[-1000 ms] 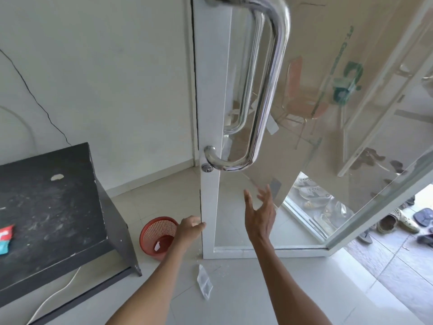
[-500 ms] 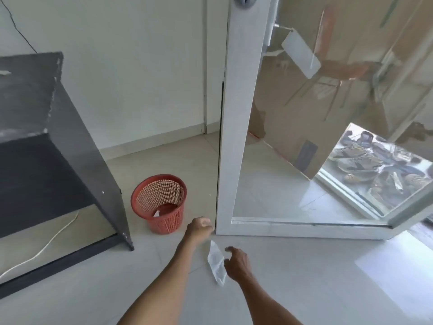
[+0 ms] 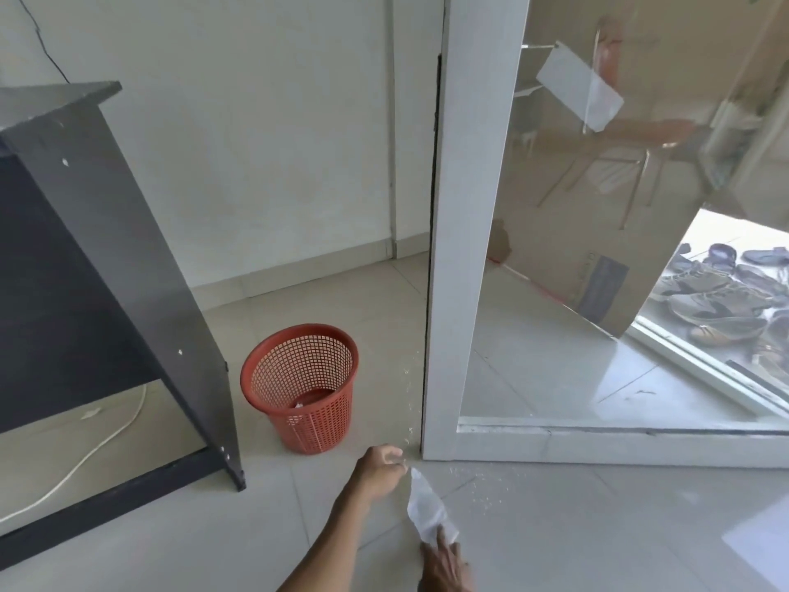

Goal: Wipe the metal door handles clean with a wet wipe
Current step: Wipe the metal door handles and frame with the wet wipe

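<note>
The metal door handles are out of view above the frame. A white, crumpled wet wipe (image 3: 425, 508) sits low over the tiled floor, just in front of the white door frame's (image 3: 469, 249) bottom corner. My right hand (image 3: 446, 566) pinches the wipe's near end at the bottom edge of the view. My left hand (image 3: 380, 463) hovers by the door's bottom corner with its fingers curled, close to the wipe's far tip. I see nothing held in it.
A red mesh waste basket (image 3: 301, 386) stands on the floor left of the door. A black table (image 3: 106, 232) with a white cable under it fills the left side. Behind the glass door panel (image 3: 597, 292) are cardboard and several shoes. White crumbs dot the floor.
The view dropped from the handles to the floor. My right hand came down from in front of the glass and took hold of the wipe lying on the tiles.
</note>
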`<state>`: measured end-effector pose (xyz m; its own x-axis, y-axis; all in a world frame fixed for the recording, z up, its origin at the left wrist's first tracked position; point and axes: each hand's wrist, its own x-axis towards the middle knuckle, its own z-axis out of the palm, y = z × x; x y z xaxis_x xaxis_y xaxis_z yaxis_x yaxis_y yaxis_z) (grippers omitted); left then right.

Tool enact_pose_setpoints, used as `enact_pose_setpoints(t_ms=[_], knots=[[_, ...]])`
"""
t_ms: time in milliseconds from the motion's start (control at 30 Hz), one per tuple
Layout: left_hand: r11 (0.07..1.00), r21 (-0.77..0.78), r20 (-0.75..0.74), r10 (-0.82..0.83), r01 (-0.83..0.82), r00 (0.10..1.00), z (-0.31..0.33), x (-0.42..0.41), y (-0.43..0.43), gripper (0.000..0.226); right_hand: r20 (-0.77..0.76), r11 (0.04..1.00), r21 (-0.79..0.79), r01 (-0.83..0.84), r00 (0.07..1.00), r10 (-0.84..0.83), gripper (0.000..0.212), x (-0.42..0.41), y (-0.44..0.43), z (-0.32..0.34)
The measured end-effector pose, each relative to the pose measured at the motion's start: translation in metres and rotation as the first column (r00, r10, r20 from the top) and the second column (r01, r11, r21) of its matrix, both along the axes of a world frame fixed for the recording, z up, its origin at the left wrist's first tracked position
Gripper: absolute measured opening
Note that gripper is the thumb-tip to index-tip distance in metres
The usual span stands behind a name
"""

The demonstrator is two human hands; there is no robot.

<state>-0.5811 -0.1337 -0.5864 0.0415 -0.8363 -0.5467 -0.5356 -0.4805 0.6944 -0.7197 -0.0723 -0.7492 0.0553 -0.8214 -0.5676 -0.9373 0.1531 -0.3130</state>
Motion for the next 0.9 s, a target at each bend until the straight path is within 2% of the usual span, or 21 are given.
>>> enact_pose_setpoints(t_ms=[33,100,167,300,433,600,767,900], knots=[[1.000,0.002,0.001,-0.002,0.002,1.000,-0.002,-0.001,0.001,0.042,-0.033,0.993,0.046,-0.107,0.994,0.108,0.066,-0.003,0.005,0.019],[1.000,-0.003,0.001,-0.002,0.002,1.000,-0.002,-0.003,0.003,0.041,-0.031,0.997,-0.032,-0.071,0.997,0.070,0.058,-0.006,0.004,0.042],[1.000,-0.010,-0.001,-0.001,0.001,1.000,0.000,-0.005,0.005,0.042,-0.038,0.991,-0.096,-0.097,0.995,0.094,0.056,-0.005,0.005,0.047],[1.000,-0.016,0.010,-0.012,0.012,1.000,0.004,-0.010,0.011,0.044,-0.025,0.996,-0.047,-0.072,0.997,0.071,0.055,-0.010,0.011,0.059],[1.000,-0.024,0.023,-0.011,0.012,1.000,0.011,-0.012,0.013,0.045,-0.038,1.000,-0.025,-0.019,0.999,0.018,0.039,-0.014,0.010,0.061],[0.999,-0.043,0.047,-0.014,0.016,0.999,0.024,-0.016,0.015,0.044,-0.006,0.999,-0.029,0.014,1.000,-0.014,0.037,-0.016,0.012,0.084],[0.999,-0.038,0.057,0.005,-0.002,0.998,0.078,-0.017,0.020,0.042,0.095,0.993,-0.083,0.086,0.992,-0.078,0.034,-0.016,0.004,0.149],[1.000,-0.025,0.069,-0.009,0.011,0.998,0.163,-0.022,0.030,0.041,0.181,0.970,-0.168,0.178,0.972,-0.148,0.034,-0.009,0.000,0.247]])
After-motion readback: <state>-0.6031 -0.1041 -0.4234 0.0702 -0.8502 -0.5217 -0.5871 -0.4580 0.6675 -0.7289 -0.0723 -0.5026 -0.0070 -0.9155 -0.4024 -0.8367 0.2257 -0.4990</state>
